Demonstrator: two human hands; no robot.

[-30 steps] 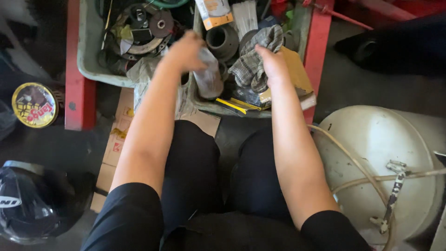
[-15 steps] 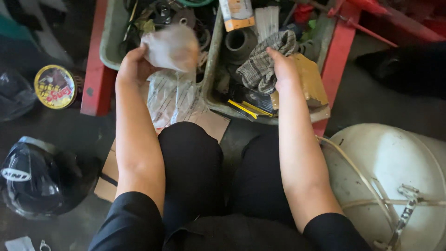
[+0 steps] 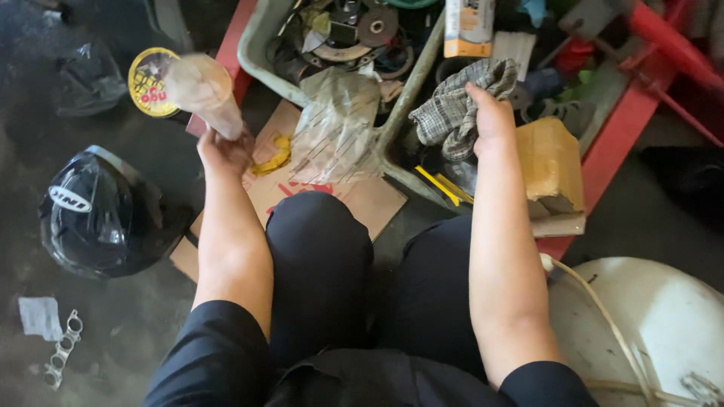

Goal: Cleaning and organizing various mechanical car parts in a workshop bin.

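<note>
My left hand (image 3: 225, 153) is raised out to the left over the floor, closed around a blurred clear plastic bag (image 3: 202, 92) that sticks up from the fist. My right hand (image 3: 490, 117) rests inside a grey-green tray (image 3: 403, 98), gripping a checked grey rag (image 3: 456, 105). My knees in black trousers fill the lower middle, above a sheet of cardboard (image 3: 354, 200). A crumpled clear plastic sheet (image 3: 335, 124) lies between the two hands on the cardboard.
A black helmet (image 3: 98, 211) lies on the floor at left, a round yellow tin (image 3: 151, 81) beyond it. The tray holds discs, tools and boxes. A tan block (image 3: 550, 169) sits by a red frame (image 3: 618, 128). A white tank (image 3: 648, 324) with hose is at lower right.
My left hand has lifted the clear plastic bag out of the tray and swung it left over the floor. My right hand has stayed on the rag.
</note>
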